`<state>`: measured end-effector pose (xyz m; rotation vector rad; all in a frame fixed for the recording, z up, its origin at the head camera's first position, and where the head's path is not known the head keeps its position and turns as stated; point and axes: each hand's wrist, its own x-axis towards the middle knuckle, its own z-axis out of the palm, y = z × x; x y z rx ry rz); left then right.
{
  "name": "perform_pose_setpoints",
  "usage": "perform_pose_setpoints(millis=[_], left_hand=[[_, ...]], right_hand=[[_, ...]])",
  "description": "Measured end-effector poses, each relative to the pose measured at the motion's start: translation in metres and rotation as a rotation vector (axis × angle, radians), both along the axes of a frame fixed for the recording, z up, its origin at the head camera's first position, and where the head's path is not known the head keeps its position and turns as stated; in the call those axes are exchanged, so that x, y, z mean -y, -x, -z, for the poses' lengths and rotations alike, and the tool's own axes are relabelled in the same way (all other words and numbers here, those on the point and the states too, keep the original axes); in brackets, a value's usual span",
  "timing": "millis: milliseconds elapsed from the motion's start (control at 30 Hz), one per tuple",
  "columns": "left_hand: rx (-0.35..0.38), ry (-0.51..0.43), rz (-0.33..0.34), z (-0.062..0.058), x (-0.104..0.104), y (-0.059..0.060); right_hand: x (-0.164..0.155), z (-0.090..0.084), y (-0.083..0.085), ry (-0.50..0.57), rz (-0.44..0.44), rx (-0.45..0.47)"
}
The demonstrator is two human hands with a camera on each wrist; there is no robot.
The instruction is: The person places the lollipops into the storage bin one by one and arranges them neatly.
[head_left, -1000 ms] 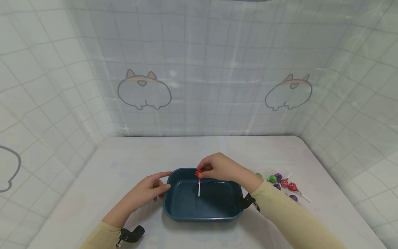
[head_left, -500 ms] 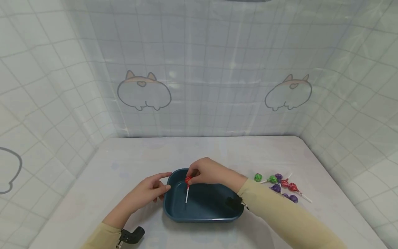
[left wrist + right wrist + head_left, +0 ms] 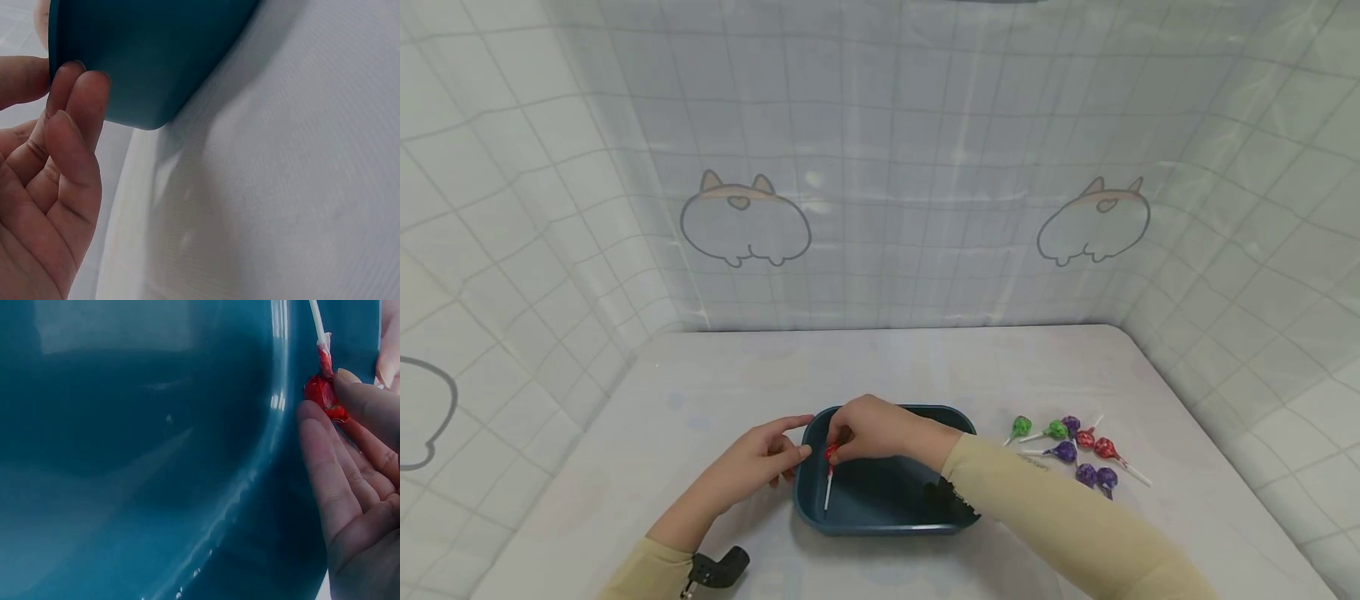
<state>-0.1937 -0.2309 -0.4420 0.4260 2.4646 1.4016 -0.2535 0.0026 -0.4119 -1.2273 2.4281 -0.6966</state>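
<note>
In the head view my right hand (image 3: 876, 429) is inside a dark teal baking dish (image 3: 887, 530), near its left end. Its thumb and fingertips pinch the red-wrapped head of a lollipop (image 3: 325, 394), whose white stick points toward the front of the dish. At the left side of the dish, my left hand (image 3: 758, 457) touches the rim with an extended index finger and thumb. The left wrist view shows its other fingers (image 3: 75, 150) loosely bent beside the outer wall.
Right of the dish lie several wrapped lollipops: green ones (image 3: 1021, 427), purple ones (image 3: 1064, 452) and red ones (image 3: 1105, 448). They rest on a white-covered table (image 3: 760, 367). A grid-patterned curtain (image 3: 917, 208) hangs behind the table and along both sides.
My right hand has moved left and toward me inside the dish, carrying the red lollipop to the left end. More of the lollipops at right now show. My left hand has stayed put.
</note>
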Motion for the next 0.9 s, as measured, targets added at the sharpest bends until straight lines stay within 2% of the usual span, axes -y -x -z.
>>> perform_pose_setpoints(millis=[633, 900], left_hand=[[0.009, -0.019, 0.013, 0.003, 0.002, 0.003], [0.017, -0.023, 0.008, 0.001, 0.003, 0.003]], right_hand=[[0.019, 0.012, -0.004, -0.099, -0.009, -0.043], [0.023, 0.012, -0.004, -0.099, -0.009, -0.04]])
